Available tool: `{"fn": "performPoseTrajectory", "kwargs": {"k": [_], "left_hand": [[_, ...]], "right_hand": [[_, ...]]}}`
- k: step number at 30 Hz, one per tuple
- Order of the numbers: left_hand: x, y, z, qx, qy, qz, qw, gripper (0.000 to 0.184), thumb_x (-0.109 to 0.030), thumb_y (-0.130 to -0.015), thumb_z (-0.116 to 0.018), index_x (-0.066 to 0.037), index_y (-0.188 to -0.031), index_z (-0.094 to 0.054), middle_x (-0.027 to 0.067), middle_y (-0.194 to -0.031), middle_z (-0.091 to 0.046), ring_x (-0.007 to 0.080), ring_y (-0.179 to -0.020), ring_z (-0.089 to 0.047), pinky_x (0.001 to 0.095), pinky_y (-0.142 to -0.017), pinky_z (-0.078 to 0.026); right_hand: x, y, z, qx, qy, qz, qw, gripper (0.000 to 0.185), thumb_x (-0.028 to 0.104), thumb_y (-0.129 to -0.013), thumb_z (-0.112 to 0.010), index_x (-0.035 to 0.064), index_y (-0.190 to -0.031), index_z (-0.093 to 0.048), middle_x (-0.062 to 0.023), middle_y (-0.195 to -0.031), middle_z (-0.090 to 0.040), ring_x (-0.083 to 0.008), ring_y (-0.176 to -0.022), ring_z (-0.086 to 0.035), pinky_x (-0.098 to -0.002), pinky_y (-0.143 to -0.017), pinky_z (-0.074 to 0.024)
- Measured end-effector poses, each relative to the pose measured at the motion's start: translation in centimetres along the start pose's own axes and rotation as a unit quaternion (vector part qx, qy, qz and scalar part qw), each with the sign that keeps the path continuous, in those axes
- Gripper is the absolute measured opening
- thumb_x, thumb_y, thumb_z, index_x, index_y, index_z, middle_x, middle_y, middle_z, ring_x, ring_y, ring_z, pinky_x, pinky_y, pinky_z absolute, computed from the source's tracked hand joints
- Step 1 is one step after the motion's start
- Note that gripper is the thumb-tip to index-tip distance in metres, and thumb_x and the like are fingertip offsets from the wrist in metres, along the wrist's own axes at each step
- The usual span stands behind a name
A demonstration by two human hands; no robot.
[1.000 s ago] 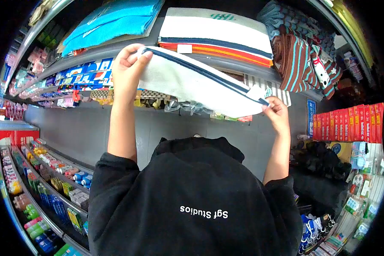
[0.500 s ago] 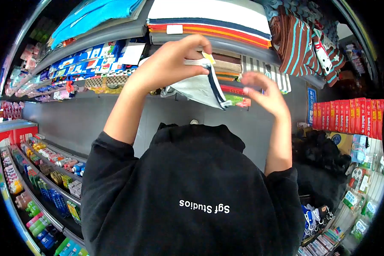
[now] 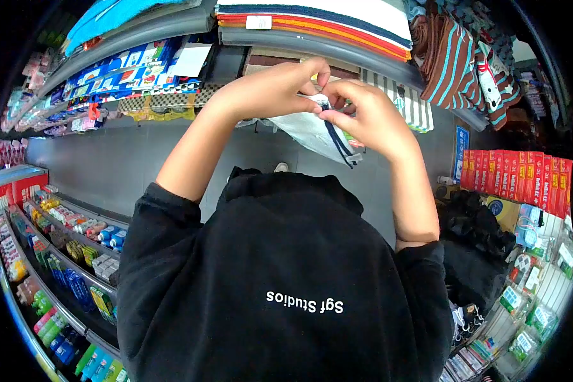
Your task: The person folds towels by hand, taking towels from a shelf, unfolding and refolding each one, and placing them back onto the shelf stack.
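A pale grey-white towel with dark navy edging (image 3: 309,134) hangs in front of me, below the shelf edge. My left hand (image 3: 280,89) is closed on its upper corner, thumb and fingers pinched. Close beside it, my right hand (image 3: 368,118) pinches the same corner, so the fingertips of both hands nearly meet there. The fingers partly cover the gripped corner, and a small whitish piece shows between them. From the hands the towel slants down to the right, its lower end hanging free.
Ahead, a shelf carries a stack of folded towels (image 3: 312,22), with striped brown cloths (image 3: 451,67) to the right and blue towels (image 3: 118,22) to the left. Red boxes (image 3: 516,178) stand at right. Stocked shelves (image 3: 76,299) line the left, and grey floor (image 3: 191,156) lies below.
My right hand has moved left and up from beside the towel and now pinches its corner. The towel has shifted slightly right, still held by my left hand.
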State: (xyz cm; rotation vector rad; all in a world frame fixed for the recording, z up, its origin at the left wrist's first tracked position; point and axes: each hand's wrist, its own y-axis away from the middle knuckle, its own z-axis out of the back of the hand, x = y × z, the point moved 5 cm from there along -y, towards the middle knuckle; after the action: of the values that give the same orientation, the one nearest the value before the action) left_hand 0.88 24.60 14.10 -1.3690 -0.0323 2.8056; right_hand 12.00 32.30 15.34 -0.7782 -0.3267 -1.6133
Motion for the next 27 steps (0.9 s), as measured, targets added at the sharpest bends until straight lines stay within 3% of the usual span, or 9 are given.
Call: {"fn": "performPoseTrajectory", "kwargs": {"k": [5,9,11,14,17,20,22,24,27], "left_hand": [[0.2,-0.7,-0.8,0.012,0.015,-0.013,1.000,0.043,-0.011,-0.075,-0.066,-0.003,-0.108,-0.039,0.0122,-0.084,-0.063,0.0264,-0.088,-0.062,0.0324,-0.070,-0.046],[0.1,-0.8,-0.5,-0.019,0.077,-0.045,0.996,0.045,-0.012,-0.075,-0.066,-0.005,-0.111,-0.041,0.0117,-0.101,-0.061,0.0212,-0.095,-0.059,0.0325,-0.081,-0.043],[0.4,-0.4,0.1,-0.042,0.101,-0.044,0.993,0.044,-0.012,-0.075,-0.066,-0.005,-0.111,-0.042,0.0117,-0.109,-0.059,0.0194,-0.099,-0.057,0.0326,-0.086,-0.041],[3.6,2.6,3.4,-0.354,0.100,-0.092,0.925,0.032,-0.008,-0.076,-0.063,-0.004,-0.105,-0.050,0.0112,-0.117,-0.054,0.0202,-0.112,-0.047,0.0328,-0.095,-0.035],[7.8,5.6,2.8,-0.505,0.151,-0.072,0.847,0.037,-0.014,-0.079,-0.061,-0.004,-0.110,-0.045,0.0103,-0.112,-0.051,0.0197,-0.103,-0.049,0.0332,-0.092,-0.036],[11.7,6.6,-1.4,-0.483,0.396,0.049,0.779,0.032,-0.024,-0.085,-0.052,-0.005,-0.109,-0.041,0.0103,-0.108,-0.051,0.0181,-0.097,-0.050,0.0327,-0.087,-0.039],[13.4,5.7,-6.4,-0.377,0.596,0.110,0.700,0.038,-0.038,-0.087,-0.047,-0.006,-0.106,-0.043,0.0107,-0.101,-0.053,0.0200,-0.091,-0.053,0.0371,-0.081,-0.043],[12.0,4.5,-11.1,-0.173,0.772,0.201,0.577,0.071,-0.059,-0.080,-0.045,-0.002,-0.121,-0.035,0.0207,-0.120,-0.044,0.0336,-0.112,-0.045,0.0494,-0.096,-0.034],[10.7,2.2,-16.4,-0.045,0.826,0.182,0.531,0.101,-0.074,-0.071,-0.041,0.000,-0.135,-0.017,0.0249,-0.135,-0.027,0.0354,-0.120,-0.037,0.0537,-0.097,-0.029]], "right_hand": [[-0.4,0.1,0.3,0.017,-0.004,-0.027,0.999,0.020,0.014,-0.067,-0.065,0.0018,-0.077,-0.052,-0.0106,-0.067,-0.053,-0.0258,-0.059,-0.053,-0.0344,-0.056,-0.0418],[-1.4,0.1,0.3,0.034,-0.082,-0.114,0.989,0.021,0.014,-0.063,-0.063,0.0019,-0.075,-0.051,-0.0091,-0.062,-0.049,-0.0191,-0.053,-0.048,-0.0312,-0.051,-0.0397],[-2.1,0.1,0.5,0.013,-0.087,-0.076,0.993,0.020,0.012,-0.063,-0.063,0.0020,-0.075,-0.051,-0.0038,-0.060,-0.048,-0.0114,-0.052,-0.045,-0.0270,-0.049,-0.0380],[-1.3,-0.2,2.0,-0.026,-0.265,-0.138,0.954,0.017,0.005,-0.065,-0.061,0.0026,-0.078,-0.050,0.0038,-0.065,-0.047,-0.0026,-0.057,-0.044,-0.0195,-0.049,-0.0360],[1.1,-1.0,4.0,-0.058,-0.379,-0.096,0.919,0.016,-0.001,-0.070,-0.059,0.0006,-0.083,-0.050,0.0010,-0.068,-0.052,-0.0036,-0.054,-0.051,-0.0173,-0.044,-0.0403],[2.8,-2.4,6.1,-0.108,-0.400,-0.038,0.910,0.015,-0.002,-0.073,-0.056,-0.0023,-0.087,-0.051,-0.0058,-0.072,-0.057,-0.0083,-0.049,-0.054,-0.0201,-0.041,-0.0464],[3.5,-3.2,7.1,-0.151,-0.396,-0.013,0.906,0.015,0.000,-0.075,-0.052,-0.0036,-0.089,-0.050,-0.0086,-0.072,-0.057,-0.0107,-0.048,-0.055,-0.0212,-0.040,-0.0488],[3.8,-3.6,7.6,-0.180,-0.390,0.001,0.903,0.015,0.003,-0.076,-0.051,-0.0038,-0.090,-0.050,-0.0110,-0.071,-0.058,-0.0116,-0.048,-0.055,-0.0223,-0.041,-0.0491],[4.2,-3.9,7.4,-0.199,-0.416,0.013,0.887,0.017,0.005,-0.077,-0.051,-0.0038,-0.092,-0.049,-0.0119,-0.070,-0.058,-0.0124,-0.048,-0.054,-0.0247,-0.043,-0.0492]]}}
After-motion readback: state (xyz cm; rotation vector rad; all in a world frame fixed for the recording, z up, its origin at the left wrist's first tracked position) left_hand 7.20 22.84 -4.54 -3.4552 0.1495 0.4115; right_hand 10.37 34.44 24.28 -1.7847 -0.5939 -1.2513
